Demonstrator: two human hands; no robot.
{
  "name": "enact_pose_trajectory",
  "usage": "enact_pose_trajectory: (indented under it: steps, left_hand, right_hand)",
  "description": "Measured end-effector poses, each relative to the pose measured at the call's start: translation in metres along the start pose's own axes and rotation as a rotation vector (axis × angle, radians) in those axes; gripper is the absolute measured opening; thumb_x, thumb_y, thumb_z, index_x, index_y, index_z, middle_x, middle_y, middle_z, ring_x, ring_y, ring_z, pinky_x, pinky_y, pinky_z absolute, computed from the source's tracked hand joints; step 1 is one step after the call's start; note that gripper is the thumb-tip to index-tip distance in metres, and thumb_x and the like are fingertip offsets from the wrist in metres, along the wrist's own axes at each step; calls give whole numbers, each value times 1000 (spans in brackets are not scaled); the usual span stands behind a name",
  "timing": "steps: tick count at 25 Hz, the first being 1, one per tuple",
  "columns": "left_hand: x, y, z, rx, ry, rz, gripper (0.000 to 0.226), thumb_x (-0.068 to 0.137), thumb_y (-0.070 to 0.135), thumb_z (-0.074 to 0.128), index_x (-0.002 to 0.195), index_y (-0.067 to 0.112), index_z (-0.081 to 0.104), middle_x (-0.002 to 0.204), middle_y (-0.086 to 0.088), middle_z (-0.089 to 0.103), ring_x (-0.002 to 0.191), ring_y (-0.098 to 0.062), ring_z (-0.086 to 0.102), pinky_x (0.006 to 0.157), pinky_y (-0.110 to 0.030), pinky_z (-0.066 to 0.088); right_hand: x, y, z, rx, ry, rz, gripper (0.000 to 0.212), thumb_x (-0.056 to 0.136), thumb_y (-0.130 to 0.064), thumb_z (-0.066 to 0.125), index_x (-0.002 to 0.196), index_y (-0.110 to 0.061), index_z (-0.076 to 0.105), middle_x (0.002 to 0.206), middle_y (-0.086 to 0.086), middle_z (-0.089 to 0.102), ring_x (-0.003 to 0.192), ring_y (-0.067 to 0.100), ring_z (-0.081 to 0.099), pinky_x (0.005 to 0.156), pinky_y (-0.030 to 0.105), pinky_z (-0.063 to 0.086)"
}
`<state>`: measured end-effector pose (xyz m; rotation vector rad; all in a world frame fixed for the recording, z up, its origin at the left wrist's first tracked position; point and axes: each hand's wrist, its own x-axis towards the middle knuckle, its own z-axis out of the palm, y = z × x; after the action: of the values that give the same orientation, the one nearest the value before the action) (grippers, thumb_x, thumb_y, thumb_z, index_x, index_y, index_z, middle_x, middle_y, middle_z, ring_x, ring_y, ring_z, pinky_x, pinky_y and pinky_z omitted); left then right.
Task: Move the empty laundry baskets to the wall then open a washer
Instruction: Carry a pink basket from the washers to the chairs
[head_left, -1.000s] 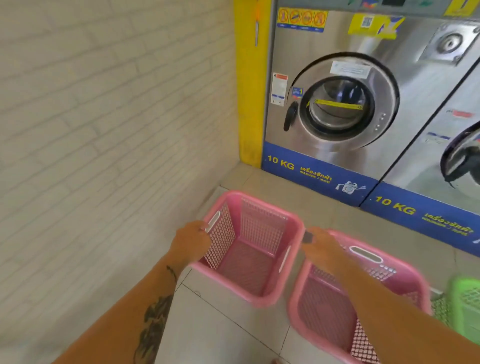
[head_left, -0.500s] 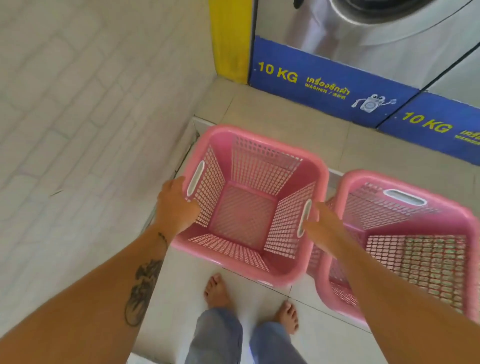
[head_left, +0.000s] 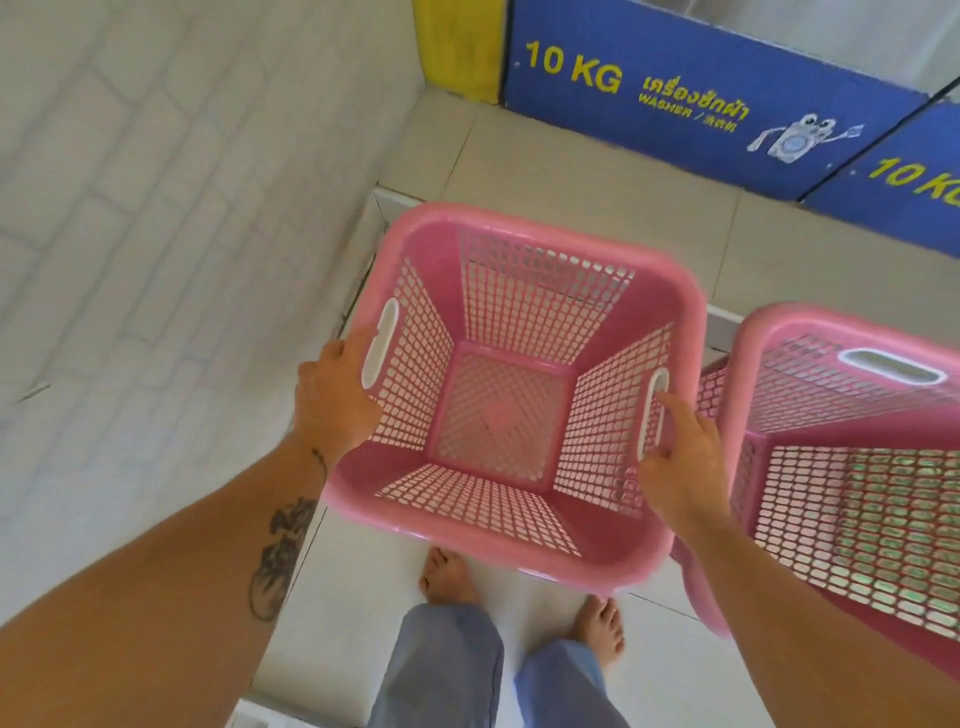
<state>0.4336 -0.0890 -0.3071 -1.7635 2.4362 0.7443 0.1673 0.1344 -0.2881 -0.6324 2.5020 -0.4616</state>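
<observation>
Left hand (head_left: 332, 400) and right hand (head_left: 680, 457), fingers closed on opposite handle slots, hold the empty pink basket (head_left: 514, 395) upright, mouth upward, roughly square. Second pink basket (head_left: 852, 467) just right. Compared with earlier, basket nearer the viewer, washer panel (head_left: 701, 109) lower in view.

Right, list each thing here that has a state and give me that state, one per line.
Left pink basket: empty, upright, gripped at both side handles.
Right pink basket: empty, tilted toward the camera, untouched.
Left hand: closed on the left basket's left handle.
Right hand: closed on the left basket's right handle.
Washer: only its blue base panel shows; door out of view.
</observation>
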Motion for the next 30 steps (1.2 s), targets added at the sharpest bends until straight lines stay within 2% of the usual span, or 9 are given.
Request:
enact_pose_trajectory:
  steps: [2,6,8,12,15,19,21,25,30]
  left_hand:
    - [-9,1,-17,-11,3,-56,77,75,13,71,138,37,34,114,-9,62,94,-37,61,76,-48,57]
    - [-64,13,-68,-87,152,-227,75,76,10,62,141,37,38,116,-7,64,95,-37,60,78,-44,55]
    - [-104,22,-99,-82,235,-263,74,73,7,57,141,36,43,112,-7,65,95,-37,59,79,-42,52]
    - [-194,44,-146,-138,340,-322,74,72,8,53,139,39,44,100,-8,66,88,-35,61,76,-48,56]
    - [-273,65,-170,-177,435,-386,75,68,17,50,139,41,42,101,-8,67,88,-36,61,79,-49,55]
    - [-380,98,-200,-264,553,-432,79,61,20,44,139,29,50,101,-14,66,89,-38,60,87,-46,50]
    - [-426,109,-210,-287,581,-486,74,66,16,49,139,26,51,107,-14,65,90,-34,59,82,-40,48]
    - [-510,109,-207,-386,606,-516,73,71,4,53,141,26,49,103,-4,57,85,-18,50,70,-30,41]
    - [-621,96,-181,-378,670,-499,85,68,2,49,144,36,39,106,6,55,83,-18,55,62,-31,46]
  right_hand:
    - [-1,-14,-15,8,-46,-14,86,66,5,46,140,-37,36,136,7,49,115,28,55,92,52,51]
    - [-23,-38,-59,-24,-162,-94,90,64,1,47,140,-43,32,137,6,53,92,37,68,64,50,60]
    - [-43,-48,-86,-57,-202,-162,88,66,1,50,142,-38,32,136,9,55,93,39,68,65,52,60]
    - [-82,-57,-136,-61,-209,-363,82,73,-4,49,146,-34,30,122,11,60,74,25,67,60,39,58]
    - [-117,-58,-180,-51,-162,-529,79,77,0,49,149,-28,32,124,14,56,93,31,62,80,38,51]
    - [-171,-52,-230,-39,-96,-705,78,75,0,49,146,-29,37,122,9,56,96,30,59,80,37,45]
    - [-196,-48,-247,-3,-110,-734,74,76,-1,49,144,-29,41,128,7,57,99,30,59,83,38,46]
    - [-250,-35,-266,21,-156,-800,67,80,-1,52,143,-23,45,133,8,58,82,25,55,70,30,38]
    - [-322,-4,-273,39,-155,-882,61,77,0,54,133,-23,56,105,10,67,72,21,53,63,31,37]
